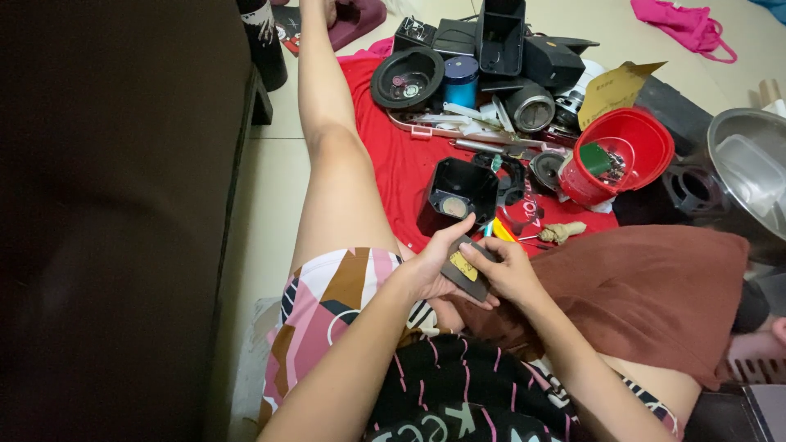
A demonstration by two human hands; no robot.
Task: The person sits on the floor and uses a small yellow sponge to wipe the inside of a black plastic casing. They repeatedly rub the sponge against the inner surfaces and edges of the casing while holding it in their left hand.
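A small dark flat part [465,268] with a yellow patch on its face is held over the lap, just above the patterned shorts [327,315], where it sits close under the eyes and can be turned without being set down. The left hand [432,266] is closed around its near edge, the thumb laid along the top so the piece is kept from tipping; the right hand [509,268] is closed on the opposite edge, fingers curled over it, so the part is braced from both sides and its yellow face is left uncovered. A brown cloth [647,295] is draped across the right thigh just beside the hands, seemingly as a soft rest or a wipe. Just beyond the hands, a black housing [458,195] is stood on a red cloth [401,160] spread on the floor, which appears to have been laid to keep small pieces together and easy to spot. Further out on that cloth, white strips and a metal rod [483,147] lie loose, and a red bowl [626,155] is used to gather small hardware. A black bowl [407,78] and a blue canister [461,80] stand behind, with black casings [503,37] piled farthest away. A steel pot [749,176] sits at the right edge.
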